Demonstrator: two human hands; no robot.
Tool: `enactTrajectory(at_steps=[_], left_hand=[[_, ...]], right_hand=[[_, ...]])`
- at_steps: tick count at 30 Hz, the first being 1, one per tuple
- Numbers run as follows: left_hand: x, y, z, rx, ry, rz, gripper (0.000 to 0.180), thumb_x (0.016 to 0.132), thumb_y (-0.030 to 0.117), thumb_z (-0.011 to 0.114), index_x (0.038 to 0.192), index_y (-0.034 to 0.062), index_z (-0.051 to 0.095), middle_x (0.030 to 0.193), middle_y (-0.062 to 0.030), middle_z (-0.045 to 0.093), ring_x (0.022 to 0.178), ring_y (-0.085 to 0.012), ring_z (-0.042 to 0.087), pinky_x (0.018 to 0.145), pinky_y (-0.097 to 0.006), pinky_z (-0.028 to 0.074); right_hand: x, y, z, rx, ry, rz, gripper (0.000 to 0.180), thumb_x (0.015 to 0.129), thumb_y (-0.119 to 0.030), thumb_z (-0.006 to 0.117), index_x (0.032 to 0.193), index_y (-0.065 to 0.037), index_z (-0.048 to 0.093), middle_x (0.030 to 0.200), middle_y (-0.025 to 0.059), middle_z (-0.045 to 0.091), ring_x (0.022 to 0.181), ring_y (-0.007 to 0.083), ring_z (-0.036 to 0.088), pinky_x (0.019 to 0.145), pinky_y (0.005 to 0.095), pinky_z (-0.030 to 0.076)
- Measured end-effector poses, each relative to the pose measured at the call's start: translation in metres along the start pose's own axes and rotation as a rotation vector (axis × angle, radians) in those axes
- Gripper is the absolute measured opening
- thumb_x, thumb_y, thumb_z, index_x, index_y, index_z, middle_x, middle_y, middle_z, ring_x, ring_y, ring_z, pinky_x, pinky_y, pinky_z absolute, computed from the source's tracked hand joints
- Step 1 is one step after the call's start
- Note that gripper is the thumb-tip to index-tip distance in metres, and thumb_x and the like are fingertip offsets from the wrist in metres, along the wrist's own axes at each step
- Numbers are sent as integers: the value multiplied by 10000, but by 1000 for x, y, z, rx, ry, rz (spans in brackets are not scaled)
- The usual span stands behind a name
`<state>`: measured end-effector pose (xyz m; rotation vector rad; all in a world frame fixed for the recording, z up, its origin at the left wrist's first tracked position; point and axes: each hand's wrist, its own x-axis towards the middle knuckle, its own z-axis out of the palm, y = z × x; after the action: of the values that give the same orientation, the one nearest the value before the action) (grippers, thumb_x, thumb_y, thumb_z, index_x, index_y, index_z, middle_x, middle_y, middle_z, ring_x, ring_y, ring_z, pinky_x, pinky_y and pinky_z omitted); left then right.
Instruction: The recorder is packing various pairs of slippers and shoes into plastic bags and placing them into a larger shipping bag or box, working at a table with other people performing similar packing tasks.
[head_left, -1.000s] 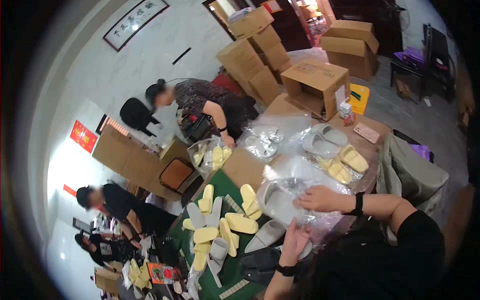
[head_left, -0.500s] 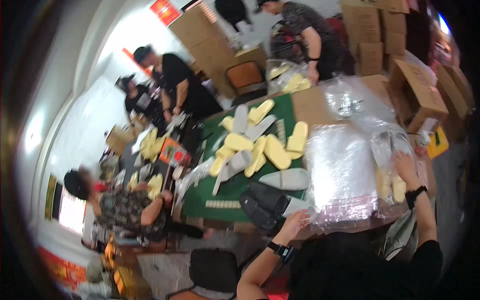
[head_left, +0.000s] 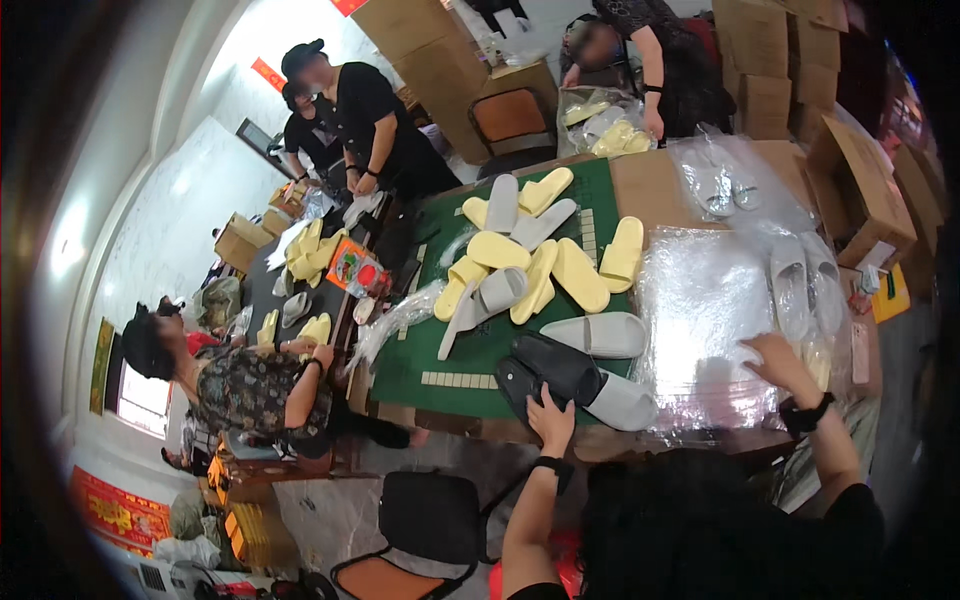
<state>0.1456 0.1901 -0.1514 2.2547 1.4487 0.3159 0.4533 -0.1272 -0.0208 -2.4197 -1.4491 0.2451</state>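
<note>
My left hand (head_left: 550, 420) rests its spread fingers against the near edge of a pair of black slippers (head_left: 558, 368) on the green mat (head_left: 405, 375). Right of them lies a grey slipper (head_left: 620, 402), and another grey slipper (head_left: 594, 335) is just beyond. My right hand (head_left: 782, 364) has its fingers stretched out over the right edge of a stack of clear plastic bags (head_left: 700, 300), holding nothing visible. Beyond that hand lie bagged grey slippers (head_left: 788, 285); a bagged yellow slipper (head_left: 817, 360) is partly hidden beside my wrist.
Yellow slippers (head_left: 578, 280) and grey ones lie in a loose heap mid-mat. Near it runs a row of white tiles (head_left: 458, 380). An open carton (head_left: 862, 195) stands at the right. Co-workers handle slippers at the far side and left; a chair (head_left: 430, 515) stands lower left.
My left hand has moved left from the grey slipper to the black slippers. My right hand has shifted left, off the bagged slippers. The far co-worker now bends over a bag of slippers.
</note>
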Motion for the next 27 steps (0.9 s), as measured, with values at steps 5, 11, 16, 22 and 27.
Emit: enactTrajectory(at_steps=[5, 11, 16, 22, 27], left_hand=[[47, -3, -21, 71, -207, -83, 887, 690, 477, 704, 1411, 324, 211, 1390, -320, 221, 1292, -491, 184, 1056, -547, 106], [88, -47, -17, -104, -547, 92, 804, 713, 492, 677, 1343, 91, 378, 1251, -253, 481, 1193, -354, 444, 1008, -444, 312], [105, -30, -44, -621, -668, -74, 508, 812, 292, 657, 1160, -40, 496, 1076, -182, 590, 1011, -210, 566, 825, -320, 466], [99, 25, -86, -1437, -774, -444, 123, 883, 179, 559, 989, 145, 507, 890, -32, 541, 782, -166, 538, 741, -323, 476], [64, 95, -74, -1793, -1044, -480, 252, 873, 194, 500, 1065, 43, 439, 1082, -122, 449, 1081, -270, 434, 1034, -443, 282]], right_hand=[[32, -92, 75, 37, -358, -144, 455, 789, -399, 608, 1183, -175, 562, 951, 125, 626, 858, 301, 609, 747, 415, 482], [49, -168, 95, 82, -344, -125, 397, 805, -323, 574, 1155, -138, 556, 921, 126, 625, 828, 313, 612, 713, 418, 488], [44, -184, 97, 117, -243, 42, 376, 814, -322, 562, 1129, -116, 564, 922, 130, 625, 832, 320, 609, 711, 418, 487], [33, -193, 105, 377, -110, 63, 594, 807, -395, 604, 1258, -47, 438, 1086, 209, 560, 977, 356, 560, 832, 398, 458], [48, -203, 96, 583, 192, 186, 870, 766, -327, 696, 1391, -20, 176, 1231, 239, 462, 1123, 335, 492, 944, 370, 409]])
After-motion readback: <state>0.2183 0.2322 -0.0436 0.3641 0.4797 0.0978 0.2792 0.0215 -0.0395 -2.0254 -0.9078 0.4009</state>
